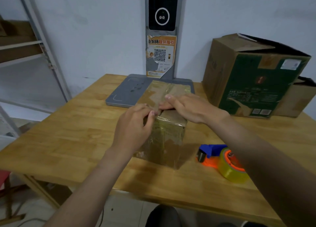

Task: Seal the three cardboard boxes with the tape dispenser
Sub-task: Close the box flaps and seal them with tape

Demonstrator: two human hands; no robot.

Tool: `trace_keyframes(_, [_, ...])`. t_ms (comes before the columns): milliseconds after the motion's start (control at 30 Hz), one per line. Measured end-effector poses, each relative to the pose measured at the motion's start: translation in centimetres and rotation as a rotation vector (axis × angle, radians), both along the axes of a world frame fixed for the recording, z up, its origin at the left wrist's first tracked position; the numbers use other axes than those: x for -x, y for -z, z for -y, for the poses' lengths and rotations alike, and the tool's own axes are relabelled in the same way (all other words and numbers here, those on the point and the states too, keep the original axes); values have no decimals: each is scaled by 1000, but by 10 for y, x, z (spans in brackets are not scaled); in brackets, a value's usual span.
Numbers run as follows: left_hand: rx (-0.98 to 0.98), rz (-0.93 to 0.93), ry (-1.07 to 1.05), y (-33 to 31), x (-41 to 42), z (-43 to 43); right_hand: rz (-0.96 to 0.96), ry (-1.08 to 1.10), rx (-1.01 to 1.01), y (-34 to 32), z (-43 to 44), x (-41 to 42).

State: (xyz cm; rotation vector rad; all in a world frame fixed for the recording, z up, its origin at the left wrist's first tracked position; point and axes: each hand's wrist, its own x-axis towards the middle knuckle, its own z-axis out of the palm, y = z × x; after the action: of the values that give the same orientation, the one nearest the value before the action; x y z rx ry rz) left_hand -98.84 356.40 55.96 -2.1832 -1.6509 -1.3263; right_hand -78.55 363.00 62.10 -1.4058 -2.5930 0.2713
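In the head view the small cardboard box [164, 141] stood on the wooden table [68, 141], flaps apparently being closed for taping; the left hand [135, 124] pinched its near top edge, fingers curled; the right hand [189, 107] pressed flat on top, gripping nothing; the tape dispenser [220, 158] lay just beside it, ungripped, and looked like the next thing to grasp.
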Motion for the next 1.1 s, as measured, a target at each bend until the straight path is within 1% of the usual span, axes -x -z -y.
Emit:
trace_keyframes(67, [6, 21, -18, 1, -3, 0, 38, 77, 3, -1, -9, -1])
trace_keyframes(100, [7, 32, -26, 1, -4, 0, 41, 74, 7, -1, -10, 1])
trace_keyframes(200, [20, 32, -46, 2, -2, -3, -47, 0, 44, 1, -4, 6])
trace_keyframes(267, [37, 21, -47, 1, -3, -2, -93, -2, 68, 4, -5, 6])
trace_keyframes(367, [42, 42, -11, 0, -3, -1, -40, 85, 69, 8, -22, -1])
trace_keyframes(467, [48, 57, 7, -3, -4, 5, -118, 197, 93, 10, -40, -5])
trace_keyframes(567, [143, -60, -103, -10, -9, 14, -244, 195, 92, 8, -43, -9])
trace_keyframes(600, [154, -102, -100, -15, -13, 18, -284, 172, 103, 8, -40, -11])
trace_keyframes(667, [163, -186, 5, -30, -27, 27, -324, 119, 125, 10, -31, -16])
trace_keyframes(700, [198, -221, 59, -38, -37, 31, -338, 101, 128, 11, -27, -18])
trace_keyframes(767, [331, -286, 92, -47, -57, 31, -354, 87, 121, 13, -21, -23])
trace_keyframes(800, [411, -338, 63, -48, -66, 29, -361, 87, 115, 14, -19, -24])
trace_keyframes(867, [522, -443, -29, -45, -75, 25, -353, 98, 112, 17, -18, -27])
trace_keyframes(933, [547, -456, -59, -43, -73, 23, -353, 96, 84, 17, -15, -29])
trace_keyframes(967, [547, -443, -42, -45, -67, 24, -338, 93, 54, 16, -14, -28])
trace_keyframes(1033, [575, -409, 45, -55, -48, 33, -231, 100, -19, 12, -12, -25])
trace_keyframes(1100, [690, -375, 121, -69, -20, 41, -120, 125, -36, 6, -12, -20])
